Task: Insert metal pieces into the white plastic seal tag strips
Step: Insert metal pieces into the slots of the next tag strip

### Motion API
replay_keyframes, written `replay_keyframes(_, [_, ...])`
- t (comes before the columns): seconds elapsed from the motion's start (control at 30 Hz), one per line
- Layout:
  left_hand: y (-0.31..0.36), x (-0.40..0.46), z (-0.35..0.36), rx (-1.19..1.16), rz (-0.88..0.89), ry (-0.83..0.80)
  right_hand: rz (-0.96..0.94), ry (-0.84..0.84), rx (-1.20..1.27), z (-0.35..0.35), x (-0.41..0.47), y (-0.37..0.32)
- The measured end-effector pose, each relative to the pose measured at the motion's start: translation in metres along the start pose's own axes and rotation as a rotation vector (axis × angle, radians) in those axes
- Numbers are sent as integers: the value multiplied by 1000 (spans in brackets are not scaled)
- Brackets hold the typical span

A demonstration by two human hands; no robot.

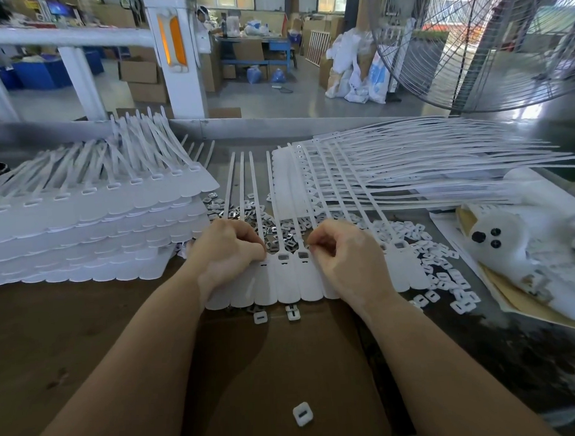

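A joined row of white plastic seal tag strips (287,283) lies flat in front of me, tails pointing away. Two sockets in its middle show metal pieces (284,257) seated in them. My left hand (230,253) rests curled on the row's left part, fingertips pinched at a socket; whether it holds a piece is hidden. My right hand (342,251) is curled on the right part, thumb and forefinger pinched beside a filled socket. Loose metal pieces (273,230) lie heaped just beyond the row, between my hands.
A tall stack of tag sheets (92,226) fills the left. More strips (409,179) fan out at the back right. White plastic caps (447,276) lie scattered on the right, one cap (302,414) near me on cardboard (286,366). White gloves (524,250) lie far right. A large fan (489,37) stands behind.
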State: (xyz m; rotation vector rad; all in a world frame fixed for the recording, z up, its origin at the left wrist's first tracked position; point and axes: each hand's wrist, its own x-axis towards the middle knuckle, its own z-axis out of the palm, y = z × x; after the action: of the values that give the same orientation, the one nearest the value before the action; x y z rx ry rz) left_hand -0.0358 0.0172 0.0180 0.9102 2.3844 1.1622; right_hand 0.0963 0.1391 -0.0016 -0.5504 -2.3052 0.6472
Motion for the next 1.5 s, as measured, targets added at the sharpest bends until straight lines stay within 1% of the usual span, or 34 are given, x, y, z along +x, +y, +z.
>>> replay_keyframes(0.33, [1, -3, 0, -38, -47, 16, -13, -4, -5, 0, 0, -1])
replay_keyframes(0.53, [3, -6, 1, 22, -6, 28, -7, -5, -4, 0, 0, -1])
replay_keyframes(0.73, [3, -6, -1, 14, 19, 5, 6, -13, 12, 0, 1, 0])
replay_keyframes(0.93, [1, -6, 0, 87, 43, -1, 24, -18, 39, 0, 1, 1])
replay_keyframes(1.07, [-2, -4, 3, 136, 81, 69, 67, -33, 77, 0, 2, 3])
replay_keyframes(1.17, [-3, -4, 8, 323, 147, 202, 110, -48, 108, -1, 3, 4])
replay_keyframes(1.3, [-2, -3, 14, 455, 227, 341, 164, -60, 117, -1, 8, 3])
replay_keyframes(1.37, [1, -2, 20, 496, 271, 354, 174, -81, 71, -1, 12, 2])
replay_keyframes(1.5, [5, -2, 33, 522, 327, 296, 184, -144, -76, 1, 24, -1])
